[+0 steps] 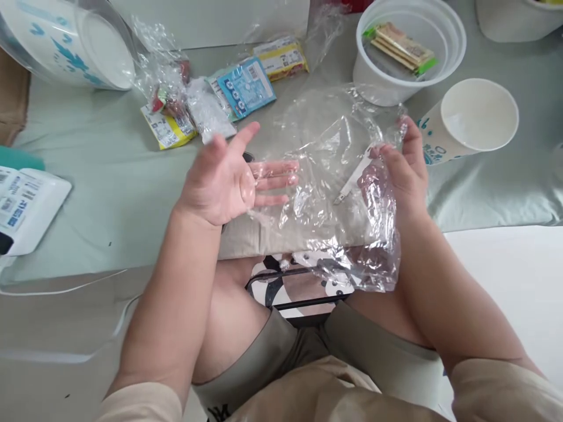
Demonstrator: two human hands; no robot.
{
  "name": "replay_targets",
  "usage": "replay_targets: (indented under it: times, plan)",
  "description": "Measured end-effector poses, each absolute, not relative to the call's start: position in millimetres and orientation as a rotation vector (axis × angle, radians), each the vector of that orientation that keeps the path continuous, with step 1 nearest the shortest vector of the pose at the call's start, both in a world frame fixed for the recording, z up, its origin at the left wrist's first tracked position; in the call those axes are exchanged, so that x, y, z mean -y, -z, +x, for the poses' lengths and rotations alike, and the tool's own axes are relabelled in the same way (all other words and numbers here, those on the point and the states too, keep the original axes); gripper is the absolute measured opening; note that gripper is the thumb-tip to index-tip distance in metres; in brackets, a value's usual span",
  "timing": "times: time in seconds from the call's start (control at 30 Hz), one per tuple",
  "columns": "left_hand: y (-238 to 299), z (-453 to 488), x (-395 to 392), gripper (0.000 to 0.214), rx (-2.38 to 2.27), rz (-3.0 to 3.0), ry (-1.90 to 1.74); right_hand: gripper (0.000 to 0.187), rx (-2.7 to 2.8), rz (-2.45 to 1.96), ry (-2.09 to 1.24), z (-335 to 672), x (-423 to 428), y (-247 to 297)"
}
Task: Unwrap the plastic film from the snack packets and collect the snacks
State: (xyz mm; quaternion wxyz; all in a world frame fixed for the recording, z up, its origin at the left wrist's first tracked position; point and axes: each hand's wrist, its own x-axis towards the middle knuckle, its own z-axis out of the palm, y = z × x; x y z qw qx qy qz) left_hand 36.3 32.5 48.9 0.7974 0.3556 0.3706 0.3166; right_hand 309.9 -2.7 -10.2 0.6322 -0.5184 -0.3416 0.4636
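My left hand (233, 181) is spread open with the palm turned up, and its fingertips lie against or behind a crumpled clear plastic bag (325, 152). The bag hangs over the table's near edge toward my lap. My right hand (404, 170) is closed on the bag's right side. A small white utility knife (354, 176) with its blade tip showing juts down and left from the same fingers. A dark round thing is mostly hidden behind my left hand.
Behind lie snack packets, including a blue packet (247, 87) and a yellow one (281, 57). A white plastic tub (373, 76) holds wrapped snacks, beside a paper cup (479, 117). Paper cups in a clear sleeve (88, 47) lie at the upper left. A white device (30, 205) sits left.
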Motion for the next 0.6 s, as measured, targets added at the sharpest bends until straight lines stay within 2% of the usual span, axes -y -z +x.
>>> replay_targets:
  times: [0.1, 0.17, 0.27, 0.33, 0.47, 0.6]
  plan:
    - [-45, 35, -34, 0.079, -0.906, 0.776, -0.548, 0.057, 0.730, -1.175, -0.939, 309, -1, 15]
    - [-45, 36, -35, 0.060, -1.003, 0.788, -0.563, 0.053, 0.734, -1.180, -0.908, 308, -4, 17]
    - [-46, 40, -36, 0.030, -1.151, 0.844, -0.798, 0.047, 0.690, -1.210, -0.898, 307, -7, 16]
    - [-45, 41, -35, 0.018, -1.233, 0.905, -0.914, 0.044, 0.618, -1.225, -0.903, 305, -10, 11]
    - [-44, 33, -36, 0.014, -1.264, 0.982, -0.997, 0.038, 0.503, -1.198, -0.871, 304, -14, 2]
    - [-53, 19, -36, 0.014, -1.042, 0.968, -1.205, 0.030, 0.426, -1.170, -0.891, 310, -14, -4]
